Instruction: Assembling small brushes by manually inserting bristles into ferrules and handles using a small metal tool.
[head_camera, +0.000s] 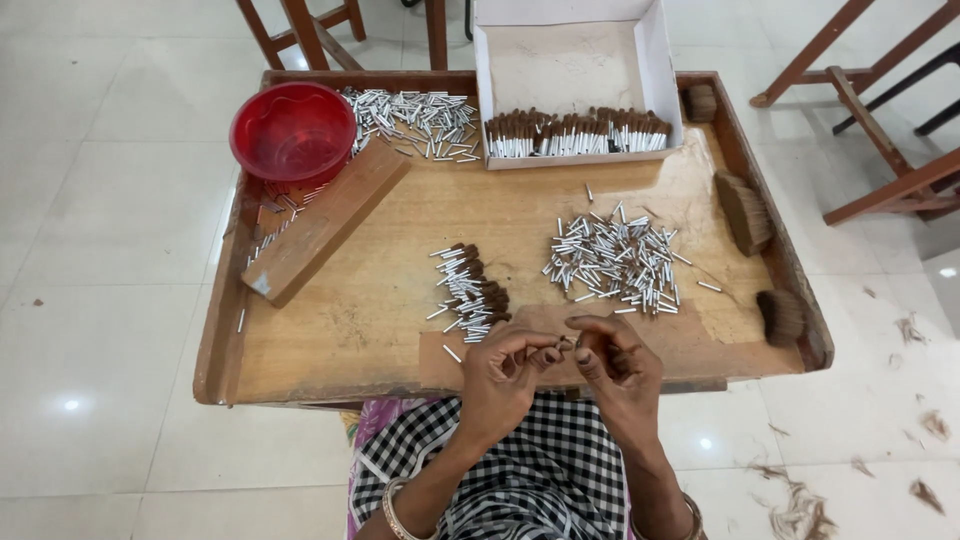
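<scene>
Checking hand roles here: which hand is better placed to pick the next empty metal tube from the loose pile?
Right, probably. The right hand sits just below the loose tube pile; the left hand is nearer the filled pieces.

Garment: black-and-white checked cloth (520, 470), pink floral fabric beneath at one side. Wrists: metal bangle (392, 510) on left; another bangle (693, 515) on right.

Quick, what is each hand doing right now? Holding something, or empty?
Left hand: fingers pinched on a small metal tube with brown fibre, held between both hands.
Right hand: fingers curled onto that same piece.
</scene>
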